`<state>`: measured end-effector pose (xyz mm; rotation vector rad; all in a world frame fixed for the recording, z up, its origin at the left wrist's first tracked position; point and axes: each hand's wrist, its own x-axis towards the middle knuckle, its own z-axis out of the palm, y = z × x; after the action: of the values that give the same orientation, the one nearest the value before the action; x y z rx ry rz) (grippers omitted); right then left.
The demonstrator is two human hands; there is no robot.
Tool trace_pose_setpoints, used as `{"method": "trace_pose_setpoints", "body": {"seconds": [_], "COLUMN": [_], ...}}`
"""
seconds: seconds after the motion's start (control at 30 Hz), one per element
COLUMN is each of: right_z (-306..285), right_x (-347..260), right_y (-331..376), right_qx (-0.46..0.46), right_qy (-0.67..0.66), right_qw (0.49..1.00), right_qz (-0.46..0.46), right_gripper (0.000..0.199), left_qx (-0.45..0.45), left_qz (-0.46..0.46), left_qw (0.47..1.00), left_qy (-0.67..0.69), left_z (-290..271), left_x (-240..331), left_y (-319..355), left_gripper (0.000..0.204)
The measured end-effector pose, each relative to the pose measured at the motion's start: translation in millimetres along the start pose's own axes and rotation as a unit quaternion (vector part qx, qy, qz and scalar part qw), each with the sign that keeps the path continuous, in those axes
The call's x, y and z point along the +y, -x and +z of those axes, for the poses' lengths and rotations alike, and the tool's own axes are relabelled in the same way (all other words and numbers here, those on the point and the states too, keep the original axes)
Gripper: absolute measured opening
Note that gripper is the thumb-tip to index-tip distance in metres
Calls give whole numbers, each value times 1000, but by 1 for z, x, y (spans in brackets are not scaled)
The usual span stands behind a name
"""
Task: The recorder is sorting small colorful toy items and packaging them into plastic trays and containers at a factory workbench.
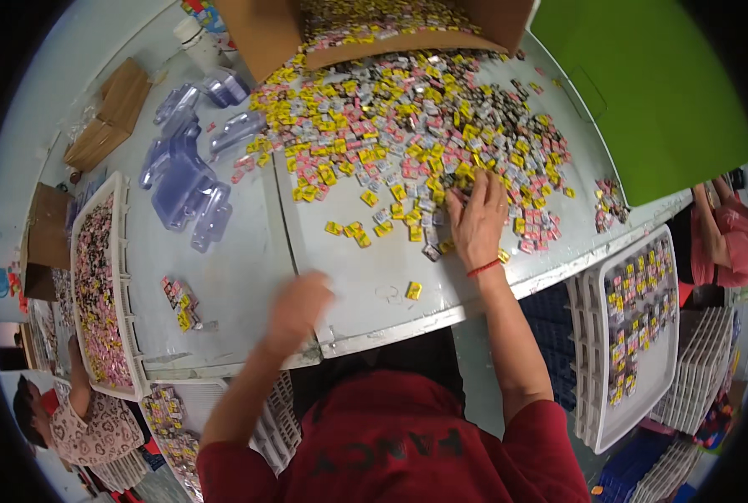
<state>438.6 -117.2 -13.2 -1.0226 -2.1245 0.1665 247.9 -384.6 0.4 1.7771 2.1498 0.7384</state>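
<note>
A wide heap of small rectangular pieces [407,126] in yellow, pink, grey and black covers the far half of the table. My right hand [478,218], with a red cord at the wrist, reaches onto its near edge. Its fingers are extended over the pieces, the thumb apart; anything beneath them is hidden. My left hand [300,312] is over the near edge of the table, smeared by motion, so its fingers cannot be read. One yellow piece [413,291] lies alone between my hands. Left of my left hand is a filled clear pack [181,303] of such pieces.
An open cardboard box [261,38] spills pieces at the back. Clear plastic blister shells [185,189] lie left of the heap. A white tray [131,293] of pieces stands far left, a green panel [650,92] at right. Trays of filled packs [592,369] stand below right. Other people are at both sides.
</note>
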Motion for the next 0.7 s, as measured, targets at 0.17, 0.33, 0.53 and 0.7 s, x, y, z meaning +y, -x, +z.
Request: {"method": "trace_pose_setpoints", "body": {"seconds": [0.17,0.33,0.53,0.7], "right_z": [38,56,51,63], "right_x": [-17,-29,-31,-47], "right_y": [-9,-14,-28,-31], "right_qx": [-72,-135,-176,-160], "right_qy": [98,57,56,-41], "right_qw": [993,989,977,980], "right_qz": [-10,-11,-105,-107], "right_gripper": [56,55,49,39], "left_qx": [19,86,44,35], "left_qz": [228,179,200,212], "left_qw": [974,980,975,969], "left_qy": [1,34,-82,-125], "left_z": [33,28,44,31], "left_x": [45,39,6,-26], "left_y": [-14,-63,-141,-178], "left_gripper": [32,42,41,35]}}
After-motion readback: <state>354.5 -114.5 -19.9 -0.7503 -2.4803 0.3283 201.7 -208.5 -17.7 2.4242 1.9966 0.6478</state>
